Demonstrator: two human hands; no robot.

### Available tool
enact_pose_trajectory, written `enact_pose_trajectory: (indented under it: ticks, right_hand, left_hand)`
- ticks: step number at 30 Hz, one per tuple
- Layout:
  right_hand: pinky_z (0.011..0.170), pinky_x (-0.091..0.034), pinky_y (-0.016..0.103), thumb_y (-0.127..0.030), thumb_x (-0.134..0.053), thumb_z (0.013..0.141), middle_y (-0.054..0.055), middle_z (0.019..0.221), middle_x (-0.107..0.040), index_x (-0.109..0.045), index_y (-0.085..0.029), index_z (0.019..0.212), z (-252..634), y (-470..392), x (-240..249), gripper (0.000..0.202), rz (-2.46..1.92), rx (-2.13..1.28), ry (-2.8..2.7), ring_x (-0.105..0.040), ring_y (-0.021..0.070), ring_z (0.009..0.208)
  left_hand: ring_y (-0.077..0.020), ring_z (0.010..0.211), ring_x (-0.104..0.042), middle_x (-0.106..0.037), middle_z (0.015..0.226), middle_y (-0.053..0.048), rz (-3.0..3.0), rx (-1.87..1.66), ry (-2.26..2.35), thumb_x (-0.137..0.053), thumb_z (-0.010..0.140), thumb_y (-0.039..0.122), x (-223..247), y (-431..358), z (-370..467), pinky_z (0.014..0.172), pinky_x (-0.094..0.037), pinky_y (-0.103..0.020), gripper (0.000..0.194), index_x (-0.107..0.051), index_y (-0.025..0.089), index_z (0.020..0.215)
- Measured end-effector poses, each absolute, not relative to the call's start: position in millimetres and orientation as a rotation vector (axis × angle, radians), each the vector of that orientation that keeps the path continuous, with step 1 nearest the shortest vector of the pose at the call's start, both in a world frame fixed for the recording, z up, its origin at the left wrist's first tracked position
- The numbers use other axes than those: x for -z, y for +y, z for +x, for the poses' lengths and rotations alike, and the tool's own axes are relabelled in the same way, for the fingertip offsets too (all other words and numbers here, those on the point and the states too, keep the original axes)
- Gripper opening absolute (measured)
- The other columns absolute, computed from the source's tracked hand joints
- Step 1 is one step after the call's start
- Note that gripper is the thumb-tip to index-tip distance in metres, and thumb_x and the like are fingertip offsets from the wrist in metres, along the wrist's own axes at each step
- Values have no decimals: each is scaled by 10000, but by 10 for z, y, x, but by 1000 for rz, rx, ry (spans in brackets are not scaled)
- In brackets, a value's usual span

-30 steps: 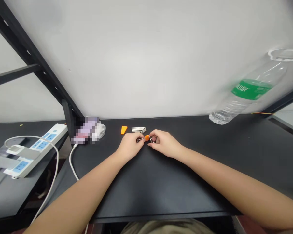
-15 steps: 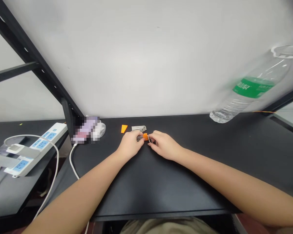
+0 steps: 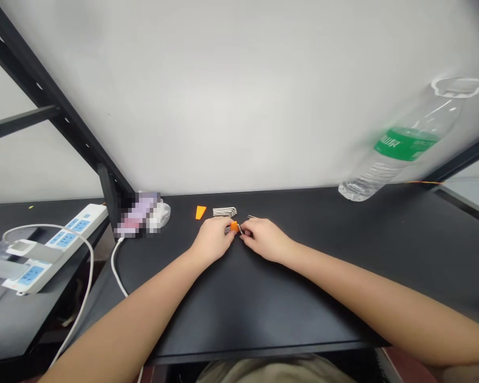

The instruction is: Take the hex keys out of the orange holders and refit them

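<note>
The small orange plastic holder [image 3: 234,226] with its thin metal hex keys is seen drawn closer between the left hand [image 3: 213,243] and the right hand [image 3: 263,240], which have been brought together over half a second. Less of the orange piece is left showing than a second ago. One thin metal key [image 3: 251,216] has come into sight on the black tabletop [image 3: 263,303], just behind the right hand.
</note>
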State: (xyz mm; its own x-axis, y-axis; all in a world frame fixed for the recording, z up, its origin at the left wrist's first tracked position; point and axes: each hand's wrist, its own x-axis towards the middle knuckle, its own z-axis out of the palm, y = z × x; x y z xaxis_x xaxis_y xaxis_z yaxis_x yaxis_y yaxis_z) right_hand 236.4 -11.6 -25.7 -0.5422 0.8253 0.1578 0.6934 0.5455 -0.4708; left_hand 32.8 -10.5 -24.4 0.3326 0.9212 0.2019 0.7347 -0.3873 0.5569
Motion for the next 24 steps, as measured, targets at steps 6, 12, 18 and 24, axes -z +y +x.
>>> enact_pose_trajectory:
  ticks: [6, 12, 18, 24]
  right_hand:
    - [666, -486, 282, -251, -617, 897, 6, 868, -727, -729, -219, 952, 2425, -73, 175, 128, -1264, -1116, -2198, -648, 155, 703]
    - [658, -487, 275, -222, -582, 878, -4, 842, -722, -718, -231, 936, 2684, 136, 112, 148, -1325, -835, -2144, -641, 152, 680]
    - [760, -486, 291, -214, -641, 850, 40, 917, -714, -751, -221, 886, 3014, 441, 166, 116, -1438, -501, -2346, -643, 185, 814]
    - [760, -479, 286, -237, -647, 871, 38, 931, -715, -753, -225, 878, 3051, 480, 232, 107, -1440, -500, -2392, -644, 188, 835]
  left_hand:
    - [-195, 816, -659, -722, 888, -35, 2211, -707, 1451, -664, 870, 158, 247, -96, 301, 730, -492, -295, 79, -722, 211, 863]
    - [-217, 889, -657, -711, 883, -30, 2276, -659, 1352, -645, 901, 211, 225, -84, 257, 812, -515, -332, 94, -736, 235, 902]
    - [-226, 921, -663, -712, 896, -29, 2265, -656, 1324, -646, 881, 201, 188, -97, 259, 840, -525, -338, 116, -748, 250, 903]
    - [-208, 851, -669, -733, 939, -23, 2196, -702, 1371, -647, 876, 260, 172, -131, 262, 769, -519, -314, 125, -714, 246, 980]
